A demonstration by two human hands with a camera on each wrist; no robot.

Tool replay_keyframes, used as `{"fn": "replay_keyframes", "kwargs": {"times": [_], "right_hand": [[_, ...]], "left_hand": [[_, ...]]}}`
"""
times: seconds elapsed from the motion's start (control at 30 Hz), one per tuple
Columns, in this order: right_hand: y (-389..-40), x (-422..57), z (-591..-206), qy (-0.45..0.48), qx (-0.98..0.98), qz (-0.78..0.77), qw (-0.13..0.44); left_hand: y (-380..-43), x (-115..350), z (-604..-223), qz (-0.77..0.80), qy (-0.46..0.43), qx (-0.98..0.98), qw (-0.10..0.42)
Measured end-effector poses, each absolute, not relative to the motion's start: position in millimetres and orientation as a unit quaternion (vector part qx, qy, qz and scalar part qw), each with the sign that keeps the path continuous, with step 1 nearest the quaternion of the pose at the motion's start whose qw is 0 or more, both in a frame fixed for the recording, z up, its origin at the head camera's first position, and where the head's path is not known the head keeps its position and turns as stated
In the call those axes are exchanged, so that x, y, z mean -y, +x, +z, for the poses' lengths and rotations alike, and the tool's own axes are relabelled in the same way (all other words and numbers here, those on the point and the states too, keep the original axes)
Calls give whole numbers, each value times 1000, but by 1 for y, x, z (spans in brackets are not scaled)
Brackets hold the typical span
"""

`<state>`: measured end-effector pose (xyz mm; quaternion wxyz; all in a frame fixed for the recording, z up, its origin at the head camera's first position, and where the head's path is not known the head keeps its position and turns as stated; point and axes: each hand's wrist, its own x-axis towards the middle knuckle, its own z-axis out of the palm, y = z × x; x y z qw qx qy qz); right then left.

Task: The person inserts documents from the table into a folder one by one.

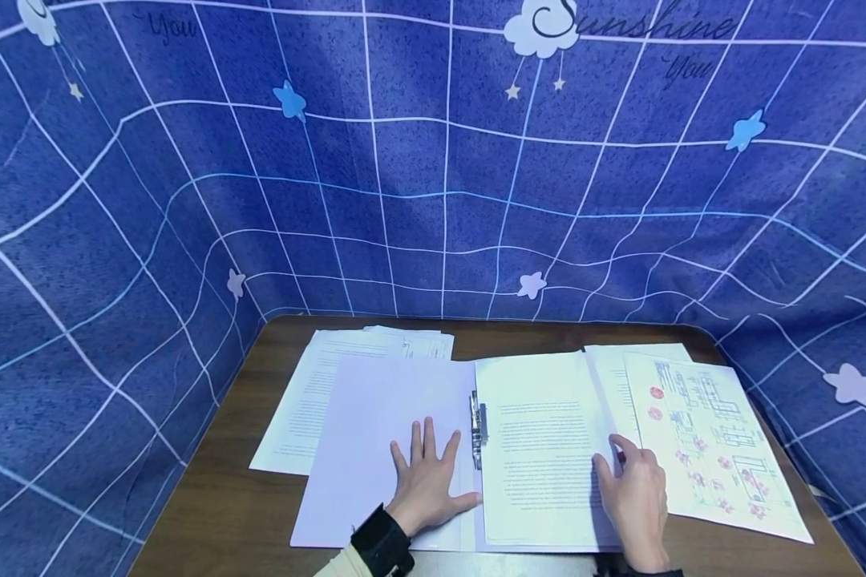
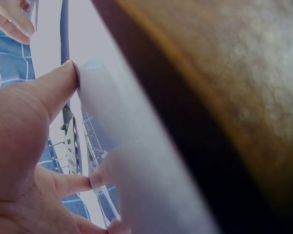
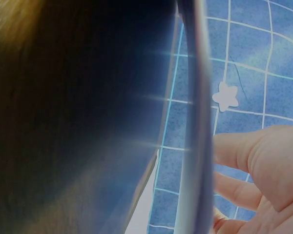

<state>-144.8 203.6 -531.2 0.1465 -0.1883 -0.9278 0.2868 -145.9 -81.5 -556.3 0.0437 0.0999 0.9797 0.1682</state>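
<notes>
A pale lilac folder (image 1: 390,401) lies spread on the table, with a metal clip (image 1: 476,429) along its spine. My left hand (image 1: 429,481) rests on the folder's left cover, fingers spread and thumb pointing at the spine. In the left wrist view, the thumb (image 2: 63,83) and fingertips touch the pale cover. Printed sheets (image 1: 541,449) lie on the folder's right side. At their right edge is my right hand (image 1: 635,493), fingers loosely bent and thumb on the page side. The right wrist view has its fingertips against the folder (image 3: 198,146), which appears edge-on and blurred.
Loose printed papers (image 1: 289,417) stick out from under the folder's left side. To the right lie sheets with drawings and red stamps (image 1: 722,449), partly under the folder. A brown wooden table (image 1: 209,497) carries everything, and a blue patterned curtain (image 1: 418,160) hangs around it.
</notes>
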Motion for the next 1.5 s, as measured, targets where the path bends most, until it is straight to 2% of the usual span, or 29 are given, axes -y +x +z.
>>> {"fn": "replay_keyframes", "kwargs": {"times": [0.47,0.9,1.5], "right_hand": [[-146,-202,-535,-202,935,269,115],[-146,-204,-537,-202,935,268,112],[-152,-219,-517,-157,941,262,144]], "left_hand": [[-147,81,-556,162,98,-981,48],[-146,81,-555,165,97,-980,49],[-148,81,-557,157,98,-982,46]]}}
